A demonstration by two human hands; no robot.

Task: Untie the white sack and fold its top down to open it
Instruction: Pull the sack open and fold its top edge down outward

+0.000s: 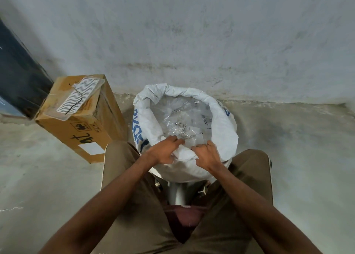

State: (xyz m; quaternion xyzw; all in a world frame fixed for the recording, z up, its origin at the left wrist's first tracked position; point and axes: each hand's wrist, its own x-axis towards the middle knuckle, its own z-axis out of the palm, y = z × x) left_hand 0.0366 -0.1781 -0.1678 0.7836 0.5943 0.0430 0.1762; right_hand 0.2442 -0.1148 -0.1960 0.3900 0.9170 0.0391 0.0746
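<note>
Sack: the white sack (221,123) stands open on the floor between the person's knees, at 12 o'clock from the hands; its top is rolled outward into a thick collar all round, with blue print on its left side.
Contents: clear plastic bags (184,117) with small black print fill the mouth; what they hold is hard to make out.
Left hand (165,150): at the near rim, fingers curled and pinching the white fabric.
Right hand (206,154): just beside it on the same rim, fingers curled over the fold and gripping it.
Box: a tall cardboard box (84,119) stands at 10 o'clock from the sack, close to it; a clear flat tray (80,98) with a white wavy pattern and a black wire lies on top.
Floor: bare grey concrete floor (288,148), stained.
Wall: a scuffed grey wall (192,32) rises right behind the sack.
Cut off: a dark panel (17,71) at 9 o'clock leaves the picture at the left edge.
Hidden: the sack's base sits behind the arms and brown trousers (134,205); a pale shape below the sack may be a metal post.
</note>
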